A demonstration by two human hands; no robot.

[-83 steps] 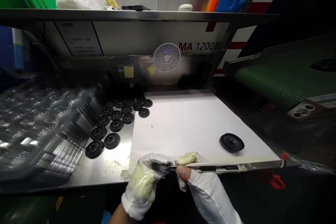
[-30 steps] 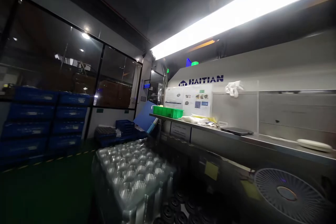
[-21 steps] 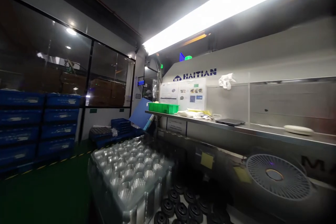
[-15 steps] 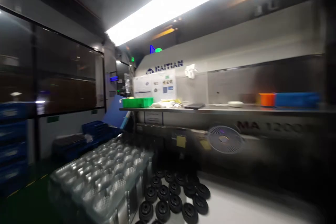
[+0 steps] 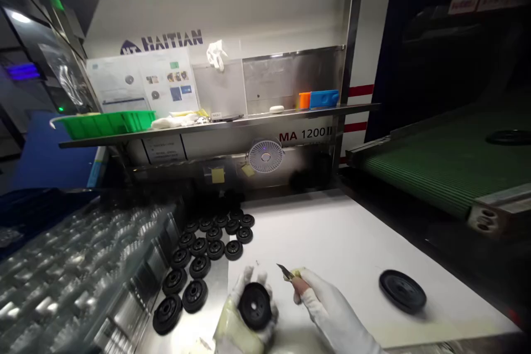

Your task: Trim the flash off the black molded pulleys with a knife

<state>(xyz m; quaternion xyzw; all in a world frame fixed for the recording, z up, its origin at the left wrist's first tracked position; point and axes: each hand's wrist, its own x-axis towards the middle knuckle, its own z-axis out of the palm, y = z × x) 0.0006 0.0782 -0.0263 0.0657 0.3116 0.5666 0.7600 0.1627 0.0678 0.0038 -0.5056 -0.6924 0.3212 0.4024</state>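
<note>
Left hand [image 5: 243,318]: fingers cupped around black ribbed rubber disc [image 5: 255,306]. Right hand [image 5: 326,315]: fingers pinched narrow on craft knife [image 5: 285,272] (blade bare). Second disc [image 5: 402,291] lies right of those fingers, on white tabletop [image 5: 352,243].

Concentric ribs and small holes show in black on the disc [image 5: 254,306] held by the left hand [image 5: 234,310], whose white glove [image 5: 249,277] is patched pale yellow (a dull, waxy shade). Right of the grip, a second black disc [image 5: 402,291] sits on a white sheet [image 5: 352,249], and green stripes run along the belt [image 5: 435,166].
</note>
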